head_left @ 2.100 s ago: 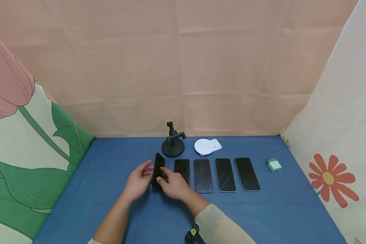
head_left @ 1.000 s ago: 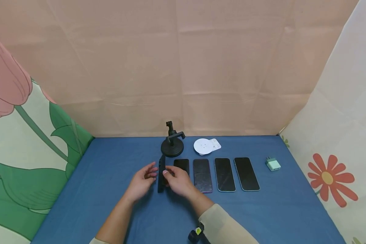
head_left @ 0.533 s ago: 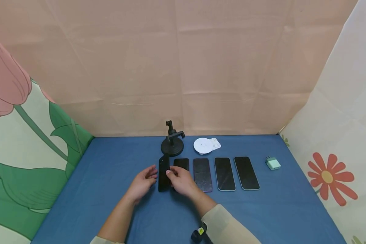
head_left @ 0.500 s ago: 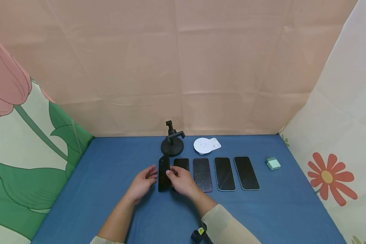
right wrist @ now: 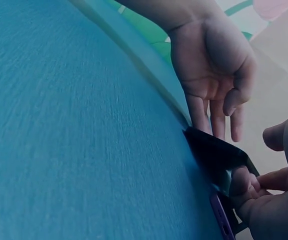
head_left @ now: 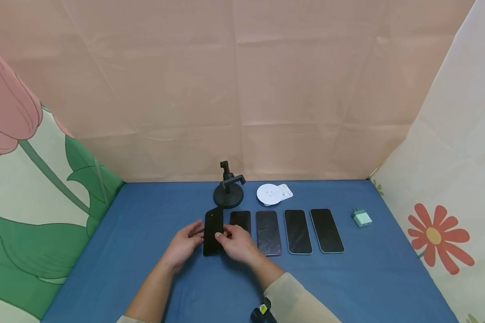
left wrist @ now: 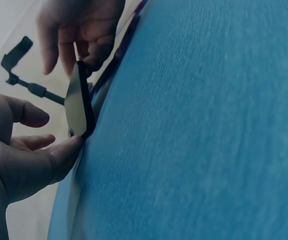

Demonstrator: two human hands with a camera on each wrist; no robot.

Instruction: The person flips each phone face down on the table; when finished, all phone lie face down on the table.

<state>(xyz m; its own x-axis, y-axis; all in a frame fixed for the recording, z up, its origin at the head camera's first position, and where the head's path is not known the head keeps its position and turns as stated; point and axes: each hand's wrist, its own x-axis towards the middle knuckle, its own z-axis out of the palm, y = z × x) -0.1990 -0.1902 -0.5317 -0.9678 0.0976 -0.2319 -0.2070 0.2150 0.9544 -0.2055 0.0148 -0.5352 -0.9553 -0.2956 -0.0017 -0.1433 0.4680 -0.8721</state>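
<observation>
My right hand (head_left: 240, 244) pinches a black smartphone (head_left: 213, 231) by its right edge, thumb on the face turned toward me. The phone stands tilted over the blue cloth at the left end of a row of phones. On its other side my left hand (head_left: 182, 246) has its fingers loosely extended. In the left wrist view, a left fingertip (left wrist: 71, 145) meets the phone's corner (left wrist: 77, 107). The right wrist view has the phone's dark face (right wrist: 216, 150) under the right thumb (right wrist: 240, 180); the right fingers behind it are partly hidden.
Right of the held phone lie several phones in a row, including a small black phone (head_left: 241, 220) and a purple-edged phone (head_left: 268, 233). Behind are a black phone stand (head_left: 228, 195) and a white disc (head_left: 269, 194). A charger plug (head_left: 362, 218) lies at right.
The phone went from a tilted pose to nearly edge-on, then turned its dark face back toward me and shifted slightly left. The right hand turned with it; the left stayed close beside.
</observation>
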